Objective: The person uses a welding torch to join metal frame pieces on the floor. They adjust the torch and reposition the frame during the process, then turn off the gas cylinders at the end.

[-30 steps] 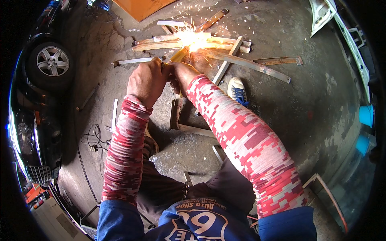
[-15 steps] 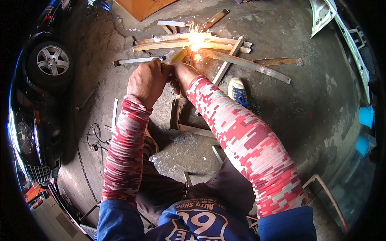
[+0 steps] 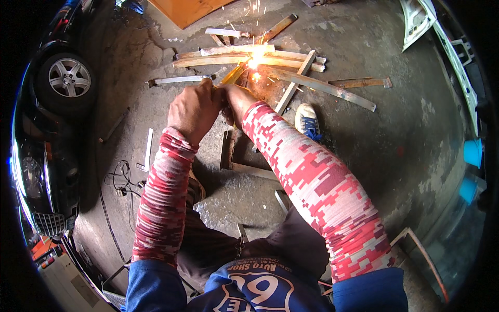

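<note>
My left hand and my right hand are closed together, side by side, around the near end of a yellow hand tool. Its kind cannot be made out, as my hands cover much of it. At its far end burns a bright white-orange glow that throws sparks. The glow meets long curved metal strips lying across the floor. A straight metal bar crosses them on the right, and another long strip slants away toward the right.
My shoe stands right of my hands. A rusty metal frame lies below them, and a tangled black cable lies at left. A dark car lines the left side; an orange-brown panel is at the top. Blue containers stand far right.
The glow has become smaller and sits slightly lower, with sparks flying higher and farther. More of the yellow tool's far end shows. Both hands keep their hold, nearly in place.
</note>
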Demonstrator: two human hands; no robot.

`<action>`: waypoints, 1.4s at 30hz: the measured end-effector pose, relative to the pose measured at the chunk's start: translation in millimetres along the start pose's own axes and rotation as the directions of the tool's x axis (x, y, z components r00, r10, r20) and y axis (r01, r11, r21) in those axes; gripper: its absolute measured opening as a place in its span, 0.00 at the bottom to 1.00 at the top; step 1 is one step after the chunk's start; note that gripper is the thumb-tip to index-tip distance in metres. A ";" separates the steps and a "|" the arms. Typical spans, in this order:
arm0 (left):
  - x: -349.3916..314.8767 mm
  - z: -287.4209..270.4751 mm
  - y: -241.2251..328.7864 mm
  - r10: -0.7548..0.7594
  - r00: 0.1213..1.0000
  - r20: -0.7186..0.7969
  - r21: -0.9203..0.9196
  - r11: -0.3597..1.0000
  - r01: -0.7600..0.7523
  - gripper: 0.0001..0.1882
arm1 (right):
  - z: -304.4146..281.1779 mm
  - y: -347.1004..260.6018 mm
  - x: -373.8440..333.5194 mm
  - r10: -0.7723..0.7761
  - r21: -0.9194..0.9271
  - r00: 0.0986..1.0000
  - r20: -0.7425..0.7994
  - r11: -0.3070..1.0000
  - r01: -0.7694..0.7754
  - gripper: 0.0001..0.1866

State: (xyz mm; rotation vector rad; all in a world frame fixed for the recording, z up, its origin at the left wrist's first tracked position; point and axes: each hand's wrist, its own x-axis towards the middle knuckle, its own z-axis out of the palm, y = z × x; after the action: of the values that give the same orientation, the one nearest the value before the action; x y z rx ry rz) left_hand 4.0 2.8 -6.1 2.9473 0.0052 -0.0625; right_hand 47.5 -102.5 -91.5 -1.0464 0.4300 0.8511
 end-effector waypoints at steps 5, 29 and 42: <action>-2.9 -0.2 0.7 0.020 1.000 -0.024 -0.018 1.000 -0.021 0.21 | 2.2 -2.0 -2.7 0.011 -0.013 1.000 -0.013 1.000 -0.011 0.15; -8.3 14.8 -4.1 0.049 0.994 -0.099 -0.026 0.998 -0.051 0.19 | -0.3 -0.8 -8.9 -0.076 -0.112 0.996 -0.046 0.991 0.070 0.18; -12.8 15.5 -2.1 0.064 0.996 -0.069 -0.041 0.997 -0.067 0.12 | -3.2 3.1 -4.4 -0.047 -0.170 0.998 -0.045 0.985 0.039 0.13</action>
State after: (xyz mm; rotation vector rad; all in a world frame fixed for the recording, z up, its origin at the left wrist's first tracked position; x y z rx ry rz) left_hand -9.5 1.9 -21.1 2.9026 -0.0798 0.0459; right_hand 42.6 -106.5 -91.8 -1.2311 0.3797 0.8351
